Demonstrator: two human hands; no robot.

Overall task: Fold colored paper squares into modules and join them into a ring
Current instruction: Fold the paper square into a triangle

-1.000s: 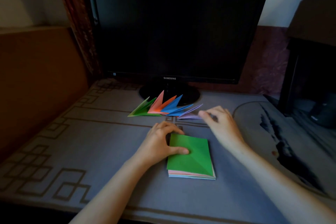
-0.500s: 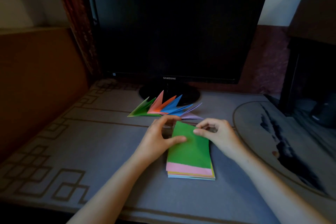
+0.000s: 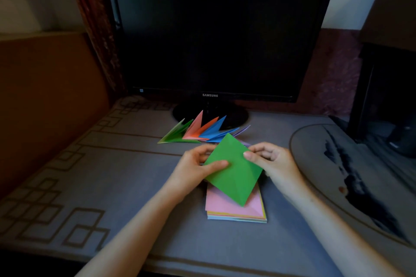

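One green sheet (image 3: 234, 171), pinched by left hand (image 3: 193, 168) and right hand (image 3: 274, 164); roughly six modules (image 3: 202, 134) behind.

green sheet (image 3: 233, 168): matt paper | monitor (image 3: 216, 33): glossy plastic

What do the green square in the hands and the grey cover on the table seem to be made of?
The green square: thin matte paper, apparently; it shows a faint crease and sharp corners while the left hand and right hand pinch it. The table cover: probably matte cloth, with brown line patterns; fabric unclear.
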